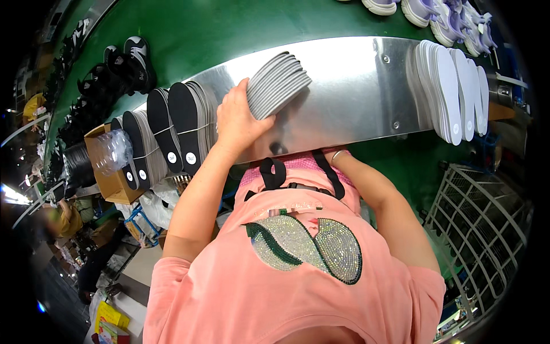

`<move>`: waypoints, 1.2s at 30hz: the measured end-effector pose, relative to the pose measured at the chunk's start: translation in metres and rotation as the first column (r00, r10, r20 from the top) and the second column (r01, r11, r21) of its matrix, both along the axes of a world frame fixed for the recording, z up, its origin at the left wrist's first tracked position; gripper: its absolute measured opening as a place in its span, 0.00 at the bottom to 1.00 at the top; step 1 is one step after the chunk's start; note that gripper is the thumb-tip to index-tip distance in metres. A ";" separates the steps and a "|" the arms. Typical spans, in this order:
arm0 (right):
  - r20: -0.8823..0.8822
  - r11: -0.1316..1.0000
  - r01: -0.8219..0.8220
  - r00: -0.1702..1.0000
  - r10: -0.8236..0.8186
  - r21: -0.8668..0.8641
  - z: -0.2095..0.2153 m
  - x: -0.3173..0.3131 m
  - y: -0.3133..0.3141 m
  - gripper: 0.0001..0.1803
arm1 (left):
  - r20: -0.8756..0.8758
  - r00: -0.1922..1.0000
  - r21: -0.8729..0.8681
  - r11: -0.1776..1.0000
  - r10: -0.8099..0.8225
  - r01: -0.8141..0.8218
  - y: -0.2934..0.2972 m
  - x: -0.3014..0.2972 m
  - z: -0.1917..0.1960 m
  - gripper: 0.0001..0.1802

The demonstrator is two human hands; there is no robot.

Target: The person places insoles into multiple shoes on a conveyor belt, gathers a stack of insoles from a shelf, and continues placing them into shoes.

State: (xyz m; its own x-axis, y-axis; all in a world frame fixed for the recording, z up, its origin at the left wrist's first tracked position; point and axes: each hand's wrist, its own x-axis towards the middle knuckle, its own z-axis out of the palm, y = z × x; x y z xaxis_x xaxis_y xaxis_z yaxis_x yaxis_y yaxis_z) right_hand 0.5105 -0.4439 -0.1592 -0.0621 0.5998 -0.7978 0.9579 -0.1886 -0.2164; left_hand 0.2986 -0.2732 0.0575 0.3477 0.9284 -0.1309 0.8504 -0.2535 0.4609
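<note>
My left hand [242, 117] is closed around a stack of grey insoles [278, 83], seen edge-on, over the left half of a shiny steel shelf [355, 86]. Just left of that hand stand bundles of black-topped insoles [184, 120], tied with string and marked with round white stickers. My right hand [330, 153] is down at my waist, below the shelf's near edge and beside a black strap [329, 175]. Its fingers are hidden, and only the wrist with a bracelet shows well. White insoles [447, 94] stand in rows at the shelf's right end.
Beyond the shelf lies a green surface [229, 31]. Black shoes [137, 63] line its left side, and white and purple shoes [447, 23] its far right. A cardboard box [120, 189] with clear plastic sits at the left end. A wire cart [478, 223] stands at my right.
</note>
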 end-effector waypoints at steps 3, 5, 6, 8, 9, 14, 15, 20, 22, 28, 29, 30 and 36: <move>-0.041 0.998 -0.055 0.998 0.056 0.034 0.017 -0.003 0.000 0.16 | 0.130 0.986 -0.086 0.991 0.109 -0.099 0.000 -0.005 0.006 0.47; -0.060 0.989 -0.144 0.987 0.147 0.043 0.037 -0.005 0.000 0.15 | 0.257 0.944 -0.174 0.971 0.205 -0.164 -0.001 -0.008 0.011 0.47; -0.063 0.977 -0.203 0.976 0.206 0.061 0.050 -0.005 0.001 0.15 | 0.327 0.909 -0.248 0.951 0.260 -0.183 -0.002 -0.011 0.010 0.47; -0.067 0.912 -0.380 0.917 0.393 0.151 0.096 0.000 0.007 0.13 | 0.380 0.869 -0.362 0.915 0.318 -0.177 -0.002 -0.014 0.018 0.49; -0.071 0.867 -0.413 0.892 0.447 0.278 0.105 0.004 0.004 0.12 | 0.399 0.844 -0.421 0.889 0.359 -0.179 -0.003 -0.013 0.025 0.50; -0.598 0.754 0.652 0.573 -0.560 -0.081 0.112 0.023 -0.014 0.08 | 0.566 0.713 -0.519 0.851 0.414 -0.082 -0.009 -0.023 0.022 0.51; -0.588 0.604 0.748 0.366 -0.721 -0.275 0.108 0.027 -0.018 0.08 | 0.588 0.692 -0.533 0.844 0.419 -0.058 -0.009 -0.025 0.020 0.51; -0.606 0.298 0.775 -0.134 -0.784 -0.557 0.119 0.033 -0.031 0.08 | 0.644 0.550 -0.693 0.710 0.531 0.126 -0.013 -0.019 0.027 0.47; -0.643 0.310 0.784 -0.145 -0.752 -0.539 0.142 0.034 -0.028 0.08 | 0.633 0.490 -0.767 0.568 0.599 0.297 -0.010 -0.013 0.039 0.45; -0.810 0.386 0.890 0.033 -0.585 -0.243 0.220 0.013 -0.003 0.10 | 0.565 0.602 -0.744 0.031 0.565 0.668 -0.019 0.026 0.060 0.43; -0.861 0.416 0.898 0.093 -0.500 -0.145 0.215 0.014 -0.004 0.11 | 0.581 0.625 -0.718 -0.035 0.521 0.696 -0.023 0.034 0.058 0.44; -0.931 0.498 0.867 0.184 -0.314 0.004 0.205 0.017 -0.003 0.15 | 0.627 0.616 -0.668 -0.080 0.477 0.740 -0.027 0.039 0.049 0.44; -0.989 0.409 0.912 0.018 -0.145 -0.043 0.203 0.015 -0.009 0.20 | 0.612 0.690 -0.693 -0.159 0.385 0.703 -0.044 0.051 0.054 0.46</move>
